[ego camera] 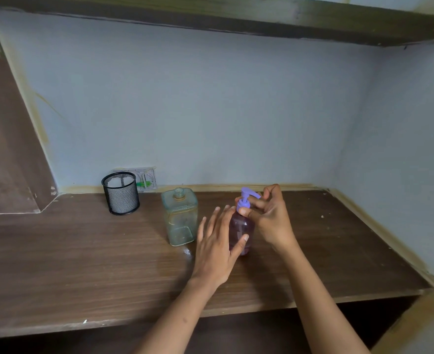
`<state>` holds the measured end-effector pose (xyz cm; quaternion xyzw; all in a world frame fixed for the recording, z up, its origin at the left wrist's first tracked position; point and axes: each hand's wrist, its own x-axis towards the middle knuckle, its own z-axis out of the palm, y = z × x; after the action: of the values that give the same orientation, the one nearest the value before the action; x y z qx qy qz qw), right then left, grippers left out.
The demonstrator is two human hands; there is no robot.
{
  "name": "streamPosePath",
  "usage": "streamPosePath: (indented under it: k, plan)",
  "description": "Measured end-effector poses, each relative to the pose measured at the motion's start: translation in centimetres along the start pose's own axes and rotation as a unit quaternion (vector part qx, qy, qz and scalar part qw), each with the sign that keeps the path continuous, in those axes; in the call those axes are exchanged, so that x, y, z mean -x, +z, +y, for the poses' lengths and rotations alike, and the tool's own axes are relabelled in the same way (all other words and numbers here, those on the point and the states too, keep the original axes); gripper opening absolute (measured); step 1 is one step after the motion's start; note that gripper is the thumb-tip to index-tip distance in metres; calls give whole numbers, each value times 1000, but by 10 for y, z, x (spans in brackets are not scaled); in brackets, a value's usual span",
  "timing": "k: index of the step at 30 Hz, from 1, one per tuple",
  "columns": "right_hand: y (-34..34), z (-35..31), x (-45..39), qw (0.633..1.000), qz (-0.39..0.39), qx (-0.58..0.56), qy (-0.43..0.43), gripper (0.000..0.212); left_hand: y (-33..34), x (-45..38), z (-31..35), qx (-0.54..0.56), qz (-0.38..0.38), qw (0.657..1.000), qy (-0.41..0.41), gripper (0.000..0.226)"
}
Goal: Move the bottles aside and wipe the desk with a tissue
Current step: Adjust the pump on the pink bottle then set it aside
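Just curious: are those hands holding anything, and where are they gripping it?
Yes, the purple pump bottle. The right hand pinches its pump top; the left hand rests against its body, thumb in front.

Head view — down onto desk

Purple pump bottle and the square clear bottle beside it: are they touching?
Apart. The head view shows the left hand and a strip of desk between the purple pump bottle and the square clear bottle.

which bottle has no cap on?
The square clear bottle, left of the hands: its threaded neck is bare and open. The purple bottle being held has a pump top.
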<state>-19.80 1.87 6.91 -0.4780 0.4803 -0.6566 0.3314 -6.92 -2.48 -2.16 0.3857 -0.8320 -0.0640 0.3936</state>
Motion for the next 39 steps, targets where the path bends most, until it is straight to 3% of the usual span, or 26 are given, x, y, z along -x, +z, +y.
streamPosePath:
  k: [9,16,25,33,36,39]
  plan:
    - [6,-1,12,993,77,80,-38,53,-5,4,1,-31,-54,998,15,64]
    - [-9,-11,22,958,209,174,-86,60,-3,4,2,-50,-74,995,31,64]
    - [-32,-4,24,908,276,292,-121,54,3,2,-1,-56,-104,993,11,69]
    - [-37,22,25,860,272,382,-202,57,1,2,-2,-54,-121,991,5,66]
    - [-46,26,30,874,226,369,-223,49,1,1,-2,-56,-125,991,4,64]
    - [-53,29,30,902,159,354,-188,58,1,2,-2,-55,-132,990,0,63]
